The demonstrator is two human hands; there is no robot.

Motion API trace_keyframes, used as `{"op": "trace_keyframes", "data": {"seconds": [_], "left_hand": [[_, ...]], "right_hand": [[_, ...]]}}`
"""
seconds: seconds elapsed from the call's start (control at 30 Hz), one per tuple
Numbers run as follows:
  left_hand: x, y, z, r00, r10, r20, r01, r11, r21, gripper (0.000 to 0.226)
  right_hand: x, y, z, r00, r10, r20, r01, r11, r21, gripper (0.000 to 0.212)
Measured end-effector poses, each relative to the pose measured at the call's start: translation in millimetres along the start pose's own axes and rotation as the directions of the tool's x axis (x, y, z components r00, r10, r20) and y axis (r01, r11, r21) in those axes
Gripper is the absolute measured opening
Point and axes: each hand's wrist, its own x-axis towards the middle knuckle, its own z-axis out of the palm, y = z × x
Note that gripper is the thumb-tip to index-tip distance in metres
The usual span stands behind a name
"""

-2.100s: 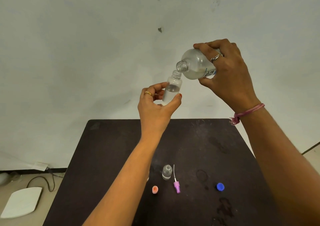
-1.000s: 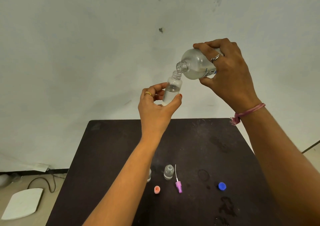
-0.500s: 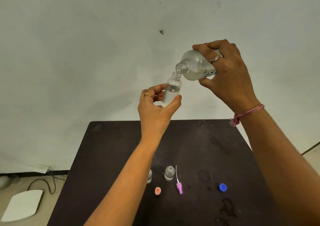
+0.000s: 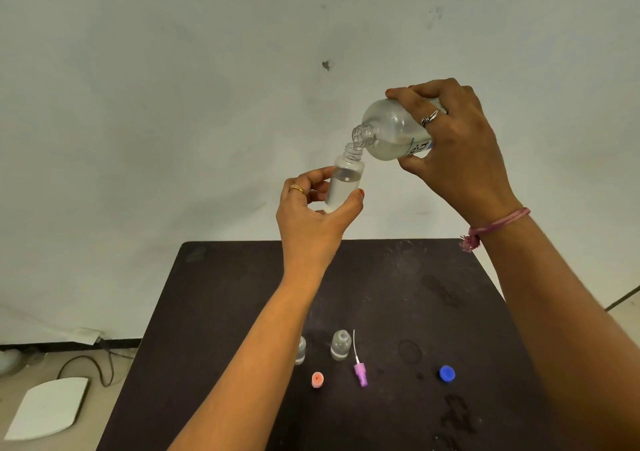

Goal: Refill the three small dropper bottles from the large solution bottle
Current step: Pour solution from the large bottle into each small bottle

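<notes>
My left hand (image 4: 311, 222) holds a small clear dropper bottle (image 4: 343, 184) upright above the table, thumb and fingers around its lower half. Clear liquid fills it to just below the shoulder. My right hand (image 4: 457, 149) grips the large solution bottle (image 4: 391, 132), tipped down to the left, its open mouth touching the small bottle's neck. On the dark table (image 4: 398, 294) a second small open bottle (image 4: 340, 345) stands upright. A third small bottle (image 4: 300, 350) is half hidden behind my left forearm.
Near the standing bottles lie an orange cap (image 4: 317, 379), a pink dropper tip with a thin white tube (image 4: 360, 372) and a blue cap (image 4: 447, 373). Wet marks (image 4: 457, 412) stain the table's right front. A white pad (image 4: 48, 407) and a cable lie on the floor, left.
The liquid level in the held small bottle has crept up. Both hands have stayed almost in place, with the big bottle kept tipped against the small neck.
</notes>
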Motion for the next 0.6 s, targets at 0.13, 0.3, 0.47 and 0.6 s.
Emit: {"op": "trace_keyframes", "data": {"seconds": [0.13,0.3,0.47,0.6], "left_hand": [[-0.8,0.6,-0.5,1.000,0.009,0.001,-0.009,1.000,0.000,0.039],[-1.9,2.0,-2.0,1.000,0.002,0.002,-0.002,1.000,-0.007,0.039],[-3.3,2.0,-2.5,1.000,-0.001,0.000,0.001,1.000,-0.008,0.040],[-3.1,2.8,-3.1,1.000,0.001,0.004,-0.001,1.000,-0.010,0.040]], "right_hand": [[-0.3,-0.9,-1.5,1.000,-0.002,-0.003,0.002,1.000,0.000,0.068],[-1.0,-2.0,-2.5,1.000,-0.003,-0.006,0.003,1.000,-0.006,0.068],[-1.6,-2.8,-3.3,1.000,-0.001,-0.008,0.001,1.000,-0.008,0.067],[-1.8,-3.7,-3.8,1.000,0.002,-0.008,-0.002,1.000,-0.007,0.067]]}}
